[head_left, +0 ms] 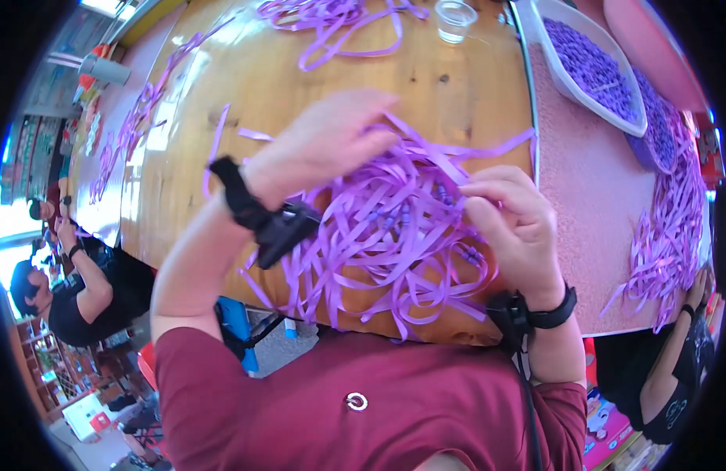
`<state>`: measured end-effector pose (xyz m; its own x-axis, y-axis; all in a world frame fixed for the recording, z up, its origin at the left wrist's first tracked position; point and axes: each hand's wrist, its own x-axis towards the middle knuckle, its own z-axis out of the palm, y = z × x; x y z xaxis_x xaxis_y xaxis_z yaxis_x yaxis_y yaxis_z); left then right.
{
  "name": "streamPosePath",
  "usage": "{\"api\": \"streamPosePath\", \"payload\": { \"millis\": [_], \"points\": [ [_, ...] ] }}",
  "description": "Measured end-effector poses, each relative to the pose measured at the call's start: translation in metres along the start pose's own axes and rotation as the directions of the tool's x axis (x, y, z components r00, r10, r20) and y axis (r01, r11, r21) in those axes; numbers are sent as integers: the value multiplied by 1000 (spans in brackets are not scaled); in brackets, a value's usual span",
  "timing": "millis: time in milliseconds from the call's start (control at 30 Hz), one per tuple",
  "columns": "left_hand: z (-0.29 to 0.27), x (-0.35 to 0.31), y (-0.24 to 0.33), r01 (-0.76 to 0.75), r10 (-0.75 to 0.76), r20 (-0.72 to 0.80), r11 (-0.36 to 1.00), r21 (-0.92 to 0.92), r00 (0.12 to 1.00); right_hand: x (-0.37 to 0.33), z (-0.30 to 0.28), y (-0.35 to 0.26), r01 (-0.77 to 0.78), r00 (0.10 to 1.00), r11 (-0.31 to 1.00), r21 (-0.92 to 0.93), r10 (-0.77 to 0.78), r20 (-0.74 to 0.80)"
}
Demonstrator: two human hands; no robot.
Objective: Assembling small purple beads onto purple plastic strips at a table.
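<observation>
A loose heap of purple ribbons [355,243] lies in front of me near the table's edge, with small blue-violet beads [390,216] among the strands. My right hand [514,220] is at the heap's right side, thumb and forefinger pinched on a purple ribbon. Over the heap's far left part is my left hand [331,137], blurred by motion. Its fingers point right, close to a ribbon end, and whether they grip it is unclear. Black straps with small devices circle both wrists.
A clear plastic cup [455,20] stands on the wooden table [449,94] beyond more ribbons [324,23]. At right, a white tub [591,74] holds purple beads beside a hanging ribbon pile [669,228]. Other people [88,290] sit at both sides.
</observation>
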<state>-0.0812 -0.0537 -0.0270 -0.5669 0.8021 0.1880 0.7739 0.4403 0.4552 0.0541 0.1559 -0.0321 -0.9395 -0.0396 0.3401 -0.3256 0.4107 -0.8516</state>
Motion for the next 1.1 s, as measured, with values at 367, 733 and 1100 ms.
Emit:
{"api": "streamPosePath", "payload": {
  "millis": [367, 733, 1100],
  "points": [
    [5, -60, 23, 38, -49, -211, 998, -57, 976, 5, -54, 6, 82, 963, 432, 898, 198, -183],
    [-5, -34, 104, -163, -30, -389, 877, -453, 921, -3, -19, -63, -36, 971, 951, 307, -39, 234],
    [-38, -56, 74, 309, -341, 139, 518, -797, 930, -50, -137, -36, 96, 931, 819, 565, 127, -343]
  ]
}}
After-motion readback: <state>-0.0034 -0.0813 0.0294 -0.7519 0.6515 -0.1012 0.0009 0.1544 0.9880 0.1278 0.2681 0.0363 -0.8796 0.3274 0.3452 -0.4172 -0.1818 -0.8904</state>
